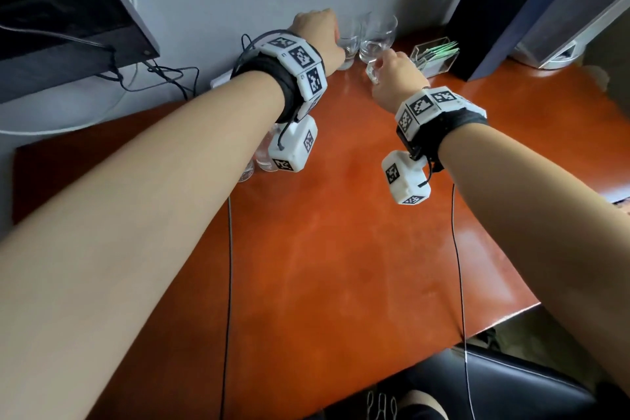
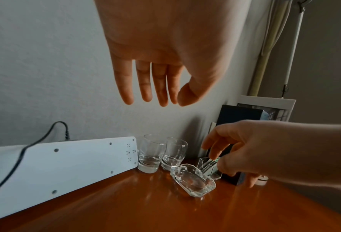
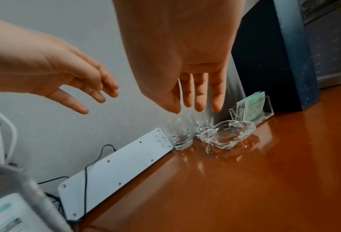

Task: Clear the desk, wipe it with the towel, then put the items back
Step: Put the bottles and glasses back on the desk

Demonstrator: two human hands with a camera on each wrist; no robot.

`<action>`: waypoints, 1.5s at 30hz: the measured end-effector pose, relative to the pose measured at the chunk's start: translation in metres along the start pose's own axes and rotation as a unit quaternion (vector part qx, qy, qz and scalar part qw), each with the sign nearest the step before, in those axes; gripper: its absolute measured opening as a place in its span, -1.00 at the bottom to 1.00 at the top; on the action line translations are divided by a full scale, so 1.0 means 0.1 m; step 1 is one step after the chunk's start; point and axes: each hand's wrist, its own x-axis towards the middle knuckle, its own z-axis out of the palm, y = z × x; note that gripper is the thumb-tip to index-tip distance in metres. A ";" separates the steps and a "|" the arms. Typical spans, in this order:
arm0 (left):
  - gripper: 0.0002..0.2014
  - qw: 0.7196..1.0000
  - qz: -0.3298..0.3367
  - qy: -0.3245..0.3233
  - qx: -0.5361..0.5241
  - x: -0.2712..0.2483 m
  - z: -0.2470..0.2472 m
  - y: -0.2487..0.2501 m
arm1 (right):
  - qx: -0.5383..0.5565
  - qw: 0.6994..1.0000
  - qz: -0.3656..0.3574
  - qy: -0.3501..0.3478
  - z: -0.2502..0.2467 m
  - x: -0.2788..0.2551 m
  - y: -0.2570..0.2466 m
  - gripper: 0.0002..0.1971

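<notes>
Two clear drinking glasses [image 1: 349, 44] [image 1: 378, 36] stand side by side against the wall at the back of the glossy orange-brown desk [image 1: 341, 232]. A cut-glass ashtray [image 3: 227, 135] sits just in front of the right one. My left hand [image 2: 163, 102] hovers above the left glass [image 2: 150, 154] with fingers straight, holding nothing. My right hand [image 3: 197, 108] hangs over the ashtray [image 2: 193, 180] with fingers relaxed and apart from it. In the head view the right hand [image 1: 395, 73] covers most of the ashtray.
A clear acrylic holder [image 1: 434, 56] with green packets stands right of the ashtray, beside a tall dark box [image 1: 494, 10]. A white panel [image 2: 66, 164] with cables leans along the wall at left. A monitor [image 1: 61, 10] is at upper left. Clear bottles [image 1: 259, 155] stand under my left wrist.
</notes>
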 end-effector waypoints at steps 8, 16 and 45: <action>-0.63 1.000 -0.023 -0.013 0.003 0.44 0.37 0.16 | -0.010 0.998 0.050 0.024 0.09 0.34 0.23 -0.60; -0.51 0.996 -0.076 0.047 -0.029 0.90 0.72 0.18 | -0.012 0.997 0.060 0.046 0.04 0.75 0.39 -0.54; -0.26 0.999 -0.034 -0.003 -0.018 1.78 1.21 -0.21 | 0.029 0.998 0.050 0.038 0.29 1.90 0.37 -0.24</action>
